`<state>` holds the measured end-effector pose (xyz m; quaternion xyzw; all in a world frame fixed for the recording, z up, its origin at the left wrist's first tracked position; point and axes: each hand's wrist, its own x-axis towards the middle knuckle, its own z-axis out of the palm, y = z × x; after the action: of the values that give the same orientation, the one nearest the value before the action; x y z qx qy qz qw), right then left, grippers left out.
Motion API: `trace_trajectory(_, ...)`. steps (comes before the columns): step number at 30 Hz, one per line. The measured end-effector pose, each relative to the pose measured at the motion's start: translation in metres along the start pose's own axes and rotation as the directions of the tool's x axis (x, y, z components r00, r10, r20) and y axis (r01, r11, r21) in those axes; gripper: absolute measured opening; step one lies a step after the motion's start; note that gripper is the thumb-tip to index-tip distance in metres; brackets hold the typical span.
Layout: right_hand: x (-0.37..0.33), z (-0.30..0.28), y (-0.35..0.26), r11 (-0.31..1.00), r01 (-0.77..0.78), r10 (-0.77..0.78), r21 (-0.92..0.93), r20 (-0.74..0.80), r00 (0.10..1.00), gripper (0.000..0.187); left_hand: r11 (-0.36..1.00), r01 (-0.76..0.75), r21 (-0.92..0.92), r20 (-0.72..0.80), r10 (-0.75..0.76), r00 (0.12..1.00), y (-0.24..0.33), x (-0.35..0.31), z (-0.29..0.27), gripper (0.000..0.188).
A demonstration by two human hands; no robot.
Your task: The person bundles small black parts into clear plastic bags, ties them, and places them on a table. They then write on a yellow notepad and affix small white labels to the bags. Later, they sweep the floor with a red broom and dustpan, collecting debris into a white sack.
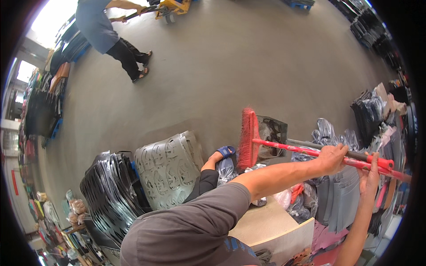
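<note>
The left hand [333, 158] is curled tight around the red stick of a broom [284, 146] and the dark stick of a dustpan [271, 133], and the right hand [369, 175] grips near the top ends of these 2 sticks, but I can't tell just how its fingers hold each 1. The broom and dustpan reach out to the front, with the red brush beside the dark pan, near 1 blue slipper [226, 151] and a gray pile of sheets [166, 170] full of holes.
</note>
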<state>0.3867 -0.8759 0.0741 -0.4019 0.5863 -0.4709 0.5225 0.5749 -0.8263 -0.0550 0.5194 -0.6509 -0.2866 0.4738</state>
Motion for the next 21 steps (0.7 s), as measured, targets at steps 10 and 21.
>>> trace_trajectory(10,-0.016,0.137,0.053,0.997,-0.064,0.057,0.038,0.165,0.985,0.051,0.995,-0.053,0.085,-0.081,0.06,0.995,-0.08,-0.004,-0.084,0.019)
trace_trajectory(21,-0.056,0.133,0.094,0.98,-0.186,0.071,0.064,0.765,0.64,0.058,0.978,-0.184,0.103,0.106,0.173,0.979,-0.127,-0.042,-0.167,0.016)
